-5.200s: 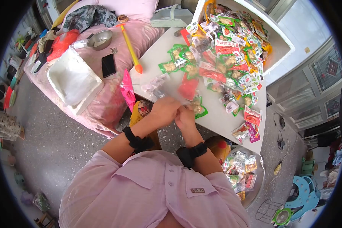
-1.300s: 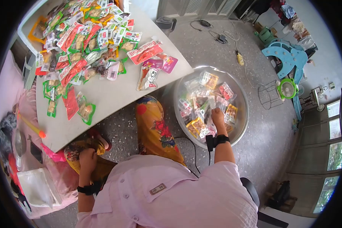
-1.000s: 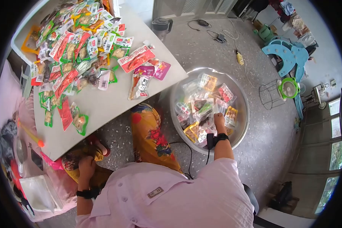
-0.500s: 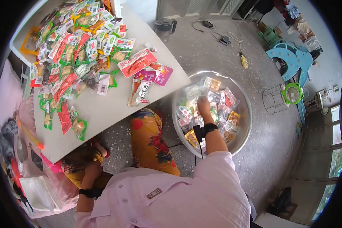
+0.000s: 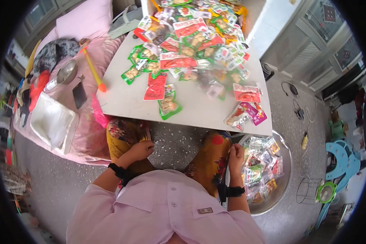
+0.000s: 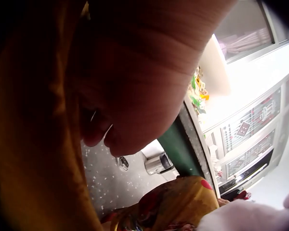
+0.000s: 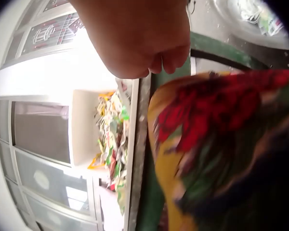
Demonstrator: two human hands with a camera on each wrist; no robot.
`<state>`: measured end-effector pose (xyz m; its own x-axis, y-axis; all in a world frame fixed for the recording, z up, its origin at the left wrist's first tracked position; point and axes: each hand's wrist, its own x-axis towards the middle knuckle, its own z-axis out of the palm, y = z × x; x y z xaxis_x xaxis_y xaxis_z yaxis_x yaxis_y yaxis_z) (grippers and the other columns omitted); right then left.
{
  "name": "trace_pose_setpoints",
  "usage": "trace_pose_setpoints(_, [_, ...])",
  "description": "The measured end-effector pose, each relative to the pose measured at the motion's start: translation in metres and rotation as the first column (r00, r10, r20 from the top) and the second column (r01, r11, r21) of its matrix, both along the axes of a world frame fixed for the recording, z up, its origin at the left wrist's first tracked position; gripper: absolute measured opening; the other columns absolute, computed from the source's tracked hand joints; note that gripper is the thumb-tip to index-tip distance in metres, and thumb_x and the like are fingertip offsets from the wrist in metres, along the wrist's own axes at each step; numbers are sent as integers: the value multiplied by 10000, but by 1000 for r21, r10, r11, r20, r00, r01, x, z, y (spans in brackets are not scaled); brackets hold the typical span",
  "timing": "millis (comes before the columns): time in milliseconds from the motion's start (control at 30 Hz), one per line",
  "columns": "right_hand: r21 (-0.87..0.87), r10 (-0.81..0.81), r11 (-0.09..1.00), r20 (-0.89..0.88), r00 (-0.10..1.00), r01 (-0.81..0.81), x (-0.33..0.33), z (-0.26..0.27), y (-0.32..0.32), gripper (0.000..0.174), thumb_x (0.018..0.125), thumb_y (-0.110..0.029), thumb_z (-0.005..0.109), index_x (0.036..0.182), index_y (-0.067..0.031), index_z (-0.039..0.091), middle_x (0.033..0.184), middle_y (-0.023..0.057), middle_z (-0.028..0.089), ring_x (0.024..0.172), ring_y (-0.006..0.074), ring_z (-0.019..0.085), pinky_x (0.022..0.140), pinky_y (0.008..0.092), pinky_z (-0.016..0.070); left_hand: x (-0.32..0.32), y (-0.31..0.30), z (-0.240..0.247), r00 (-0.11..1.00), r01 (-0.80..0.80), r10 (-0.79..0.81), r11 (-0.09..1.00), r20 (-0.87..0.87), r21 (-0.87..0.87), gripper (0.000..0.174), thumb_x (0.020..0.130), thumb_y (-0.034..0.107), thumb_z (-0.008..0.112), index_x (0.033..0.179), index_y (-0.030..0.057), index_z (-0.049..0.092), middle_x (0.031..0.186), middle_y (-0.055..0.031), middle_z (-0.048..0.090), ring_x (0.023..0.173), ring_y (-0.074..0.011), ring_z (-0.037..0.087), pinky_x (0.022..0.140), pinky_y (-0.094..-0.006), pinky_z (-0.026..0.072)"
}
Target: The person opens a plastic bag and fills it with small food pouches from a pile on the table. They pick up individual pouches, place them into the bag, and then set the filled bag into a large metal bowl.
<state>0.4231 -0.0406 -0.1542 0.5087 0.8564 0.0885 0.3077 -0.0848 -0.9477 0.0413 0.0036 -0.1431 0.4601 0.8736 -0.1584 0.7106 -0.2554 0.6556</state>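
The left hand (image 5: 141,150) rests on the thigh in patterned yellow trousers (image 5: 118,140), fingers loosely curled, with nothing seen in it. In the left wrist view the same hand (image 6: 135,91) fills the top, fingers bent inward. Between the right knee and the metal basin (image 5: 286,179) is the right hand (image 5: 236,156), just below the table edge. No pack shows in the right hand (image 7: 139,38) in its wrist view, where its fingers are loosely bent. Small clear packs (image 5: 254,173) lie in the basin. Colourful food packs (image 5: 177,61) are heaped on the white table (image 5: 126,99).
On the pink bed to the left are a white foam box (image 5: 55,122), a phone (image 5: 79,95), a metal bowl (image 5: 67,72) and a yellow stick (image 5: 92,71). To the right stand a green fan (image 5: 325,192) and a blue plastic frame (image 5: 342,160), with cables on the floor.
The right hand has left the basin's packs and moved beside the right knee. The head view has turned toward the table and bed. The left hand stays on the thigh.
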Motion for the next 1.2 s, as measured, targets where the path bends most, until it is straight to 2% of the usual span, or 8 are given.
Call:
trace_pose_setpoints(67, [74, 75, 994, 49, 996, -78, -31, 20, 5, 150, 771, -32, 516, 913, 15, 502, 910, 97, 537, 853, 156, 520, 738, 260, 415, -8, 2, 12, 986, -106, 92, 990, 142, 97, 126, 731, 141, 516, 785, 30, 539, 749, -138, 558, 718, -301, 541, 640, -370, 435])
trace_pose_setpoints(200, [144, 120, 942, 697, 707, -303, -49, 16, 15, 193, 687, -20, 551, 872, -7, 498, 966, 174, 514, 952, 350, 477, 832, 412, 375, -51, 5, 62, 913, -399, 306, 808, 269, 434, 111, 713, 66, 536, 815, 24, 527, 795, -135, 541, 772, -305, 516, 685, -371, 419])
trace_pose_setpoints(400, [115, 139, 925, 786, 603, -362, -54, 8, 22, 199, 650, -32, 555, 841, -24, 499, 952, 152, 519, 963, 382, 450, 837, 464, 351, -201, 8, 97, 692, -475, 704, 276, 160, 835, 209, 689, 62, 547, 888, 7, 517, 935, -175, 516, 896, -336, 476, 787, -391, 384])
trace_pose_setpoints(500, [105, 150, 920, 797, 585, -379, -54, 5, 25, 159, 667, -24, 521, 825, -12, 506, 930, 163, 521, 956, 387, 447, 842, 472, 345, -281, 2, 90, 398, -425, 916, 145, 41, 894, 314, 689, 108, 554, 991, 31, 513, 1034, -157, 495, 978, -316, 457, 828, -394, 373])
trace_pose_setpoints(567, [108, 141, 918, 810, 569, -381, -54, 4, 26, 153, 673, -22, 510, 825, -4, 508, 928, 166, 521, 953, 389, 447, 850, 474, 342, -321, -3, 81, 177, -488, 983, 130, -48, 863, 389, 714, 170, 539, 1086, 70, 483, 1112, -142, 458, 1043, -296, 427, 856, -408, 355])
trace_pose_setpoints(667, [96, 145, 920, 817, 558, -379, -55, 5, 28, 147, 677, -22, 505, 822, 4, 509, 926, 171, 522, 949, 390, 447, 853, 476, 341, -354, -9, 70, 103, -637, 975, 218, -198, 739, 396, 734, 209, 516, 1108, 87, 469, 1143, -127, 442, 1050, -292, 431, 857, -416, 357])
trace_pose_setpoints(900, [93, 142, 916, 836, 531, -391, -53, 4, 29, 126, 687, -24, 504, 808, 9, 510, 923, 173, 525, 930, 377, 452, 840, 467, 349, -362, -3, 71, 172, -735, 924, 351, -342, 580, 215, 779, 217, 436, 868, 73, 569, 884, -125, 573, 871, -300, 532, 745, -409, 429])
trace_pose_setpoints(1200, [110, 136, 908, 836, 532, -405, -50, 0, 30, 120, 688, -24, 499, 802, 10, 504, 924, 176, 521, 920, 376, 459, 827, 468, 357, -334, -5, 114, 211, -605, 976, 169, -48, 778, 150, 779, 182, 463, 752, 52, 531, 742, -137, 542, 709, -314, 540, 623, -421, 434])
